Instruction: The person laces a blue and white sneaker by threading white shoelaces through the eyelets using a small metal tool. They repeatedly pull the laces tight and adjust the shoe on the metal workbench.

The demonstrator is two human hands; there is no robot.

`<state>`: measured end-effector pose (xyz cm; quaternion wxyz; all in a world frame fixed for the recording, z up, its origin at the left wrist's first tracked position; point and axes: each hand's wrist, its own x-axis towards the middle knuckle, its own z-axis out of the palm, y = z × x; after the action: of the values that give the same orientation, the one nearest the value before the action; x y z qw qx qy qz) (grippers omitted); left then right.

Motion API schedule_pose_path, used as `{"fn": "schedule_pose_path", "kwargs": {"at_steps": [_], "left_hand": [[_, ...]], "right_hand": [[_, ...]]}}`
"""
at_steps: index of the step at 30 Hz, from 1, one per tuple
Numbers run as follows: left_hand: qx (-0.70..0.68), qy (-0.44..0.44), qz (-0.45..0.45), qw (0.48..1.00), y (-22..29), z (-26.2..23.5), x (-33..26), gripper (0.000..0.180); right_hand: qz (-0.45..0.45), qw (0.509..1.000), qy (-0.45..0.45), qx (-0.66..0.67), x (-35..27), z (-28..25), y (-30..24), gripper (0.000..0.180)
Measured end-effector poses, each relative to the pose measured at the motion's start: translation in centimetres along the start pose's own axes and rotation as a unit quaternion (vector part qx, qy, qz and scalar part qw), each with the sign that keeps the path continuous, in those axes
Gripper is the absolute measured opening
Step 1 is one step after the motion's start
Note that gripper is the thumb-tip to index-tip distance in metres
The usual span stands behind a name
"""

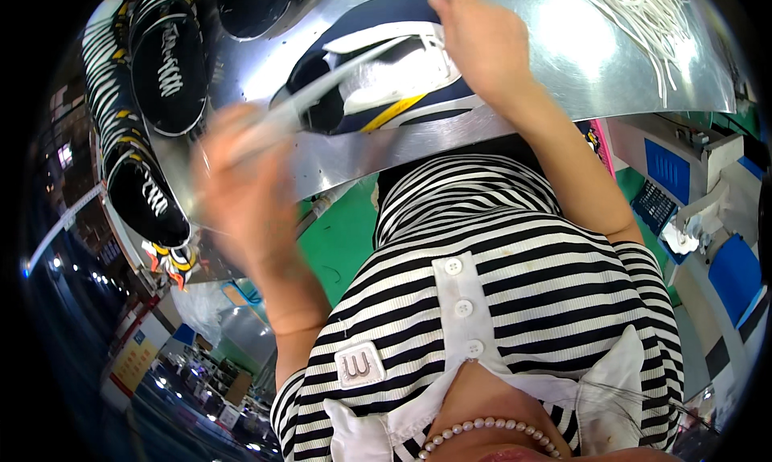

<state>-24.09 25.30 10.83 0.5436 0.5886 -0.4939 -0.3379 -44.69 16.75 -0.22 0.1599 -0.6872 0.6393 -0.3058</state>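
A navy sneaker (418,12) with white panels and a yellow stripe lies on its metal worktable, its opening toward the left. From its lacing area a white shoelace (354,61) stretches to my left hand (245,184), which is smeared by motion and closed round the lace at the table's near left. My right hand (486,48) is bent over the right end of the sneaker. Its fingers are pinched together near the sneaker's far edge, at the top of the view; what is between them is too small to make out.
Black sneakers with white laces (167,80) stand in rows along the left. Another dark shoe (253,4) sits at the far left of the table. A bundle of loose white laces (635,16) lies at the far right. The metal table's (595,88) near edge curves before me.
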Motion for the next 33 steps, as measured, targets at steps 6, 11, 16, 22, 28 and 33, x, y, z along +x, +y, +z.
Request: {"fn": "schedule_pose_path", "kwargs": {"at_steps": [6, 11, 16, 22, 28, 33], "left_hand": [[0.31, -0.155, 0.248, 0.905, -5.9, 5.4, -0.2, 0.014], [0.366, -0.132, 0.283, 0.877, -6.1, 5.6, 0.8, 0.016], [0.314, -0.15, 0.143, 0.927, -6.3, 5.3, 1.7, 0.03], [0.337, -0.196, 0.085, 0.917, -5.7, 5.0, 2.3, 0.034], [0.262, -0.218, 0.202, 0.918, -7.3, 5.3, 1.8, 0.027], [0.261, -0.232, 0.205, 0.914, -7.7, 5.1, 1.9, 0.021]], "right_hand": [[0.014, 0.945, 0.029, 0.326, -0.2, -2.3, 0.7, 0.018], [-0.009, 0.953, -0.076, 0.293, -4.5, -4.7, -0.3, 0.02], [0.005, 0.942, -0.139, 0.306, -6.5, -3.7, -0.6, 0.02], [0.012, 0.951, -0.17, 0.257, -5.7, -3.4, -0.8, 0.021], [0.07, 0.942, -0.174, 0.278, -4.9, -2.9, -2.2, 0.019], [0.044, 0.95, -0.198, 0.236, -4.0, -1.9, -1.7, 0.018]]}}
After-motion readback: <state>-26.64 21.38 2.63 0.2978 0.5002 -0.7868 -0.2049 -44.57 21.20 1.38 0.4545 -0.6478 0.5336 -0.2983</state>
